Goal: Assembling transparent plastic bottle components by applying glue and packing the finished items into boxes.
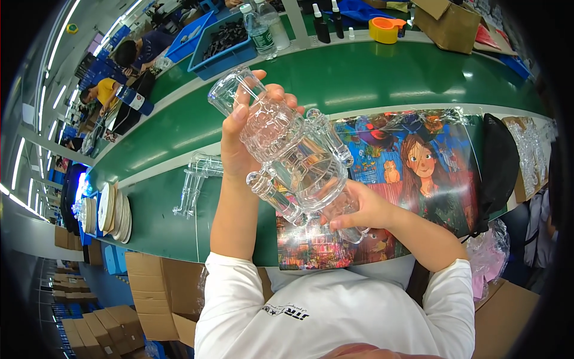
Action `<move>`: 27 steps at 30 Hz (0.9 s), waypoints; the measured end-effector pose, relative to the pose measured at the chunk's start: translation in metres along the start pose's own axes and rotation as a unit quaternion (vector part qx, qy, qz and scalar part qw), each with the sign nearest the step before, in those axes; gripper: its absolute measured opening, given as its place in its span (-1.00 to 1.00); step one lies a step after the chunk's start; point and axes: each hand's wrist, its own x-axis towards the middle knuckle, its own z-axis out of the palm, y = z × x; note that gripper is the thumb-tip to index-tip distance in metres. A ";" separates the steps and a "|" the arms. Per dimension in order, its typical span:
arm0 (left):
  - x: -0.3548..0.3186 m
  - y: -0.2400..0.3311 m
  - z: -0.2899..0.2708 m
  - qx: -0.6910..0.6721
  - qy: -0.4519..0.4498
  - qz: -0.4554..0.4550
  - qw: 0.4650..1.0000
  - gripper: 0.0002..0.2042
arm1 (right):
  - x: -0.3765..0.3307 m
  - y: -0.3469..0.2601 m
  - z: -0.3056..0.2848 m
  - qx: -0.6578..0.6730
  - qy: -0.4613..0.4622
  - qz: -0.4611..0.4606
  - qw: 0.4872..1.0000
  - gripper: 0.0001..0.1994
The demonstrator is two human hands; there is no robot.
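Note:
A large clear glass water pipe (314, 170), with a flared end, a wide ribbed chamber and knobbed side tubes, is tilted in the air in front of me. My left hand (239, 122) wraps round its upper part, just below the flared end. Lower down, my right hand (365, 206) grips the narrower end, thumb along the glass. Beneath the pipe lies a glossy illustrated mat (412, 179) showing a long-haired girl. To the left of my left forearm, a bent clear glass tube piece (194, 182) rests on the green table (158, 206).
Pale rolls (113, 212) stand at the table's left end. At the back are a blue bin (206, 67) of black parts, plastic bottles (260, 36), black spray bottles (321, 27), orange tape (384, 31) and a cardboard box (445, 27). A black bag (499, 161) lies right. People work far left.

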 end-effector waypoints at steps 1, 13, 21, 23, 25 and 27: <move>0.000 -0.002 0.001 0.001 -0.002 0.004 1.000 -0.48 | -0.001 -0.001 0.001 0.001 0.002 -0.001 1.000 -0.46; -0.005 -0.010 0.015 0.039 -0.086 0.085 0.992 -0.40 | -0.008 -0.004 0.008 -0.089 0.025 0.008 0.996 -0.53; -0.012 -0.009 0.025 0.080 -0.052 0.095 0.991 -0.37 | -0.008 -0.006 0.010 -0.106 0.013 0.035 0.994 -0.46; -0.012 -0.012 0.026 0.065 -0.057 0.100 0.991 -0.39 | -0.009 -0.003 0.009 -0.121 0.011 -0.007 0.993 -0.52; -0.012 -0.012 0.026 0.036 -0.068 0.111 0.991 -0.43 | -0.008 -0.004 0.009 -0.131 0.009 -0.029 0.991 -0.55; -0.013 -0.009 0.026 0.038 -0.069 0.112 0.991 -0.43 | -0.008 -0.007 0.009 -0.117 -0.006 -0.040 0.992 -0.50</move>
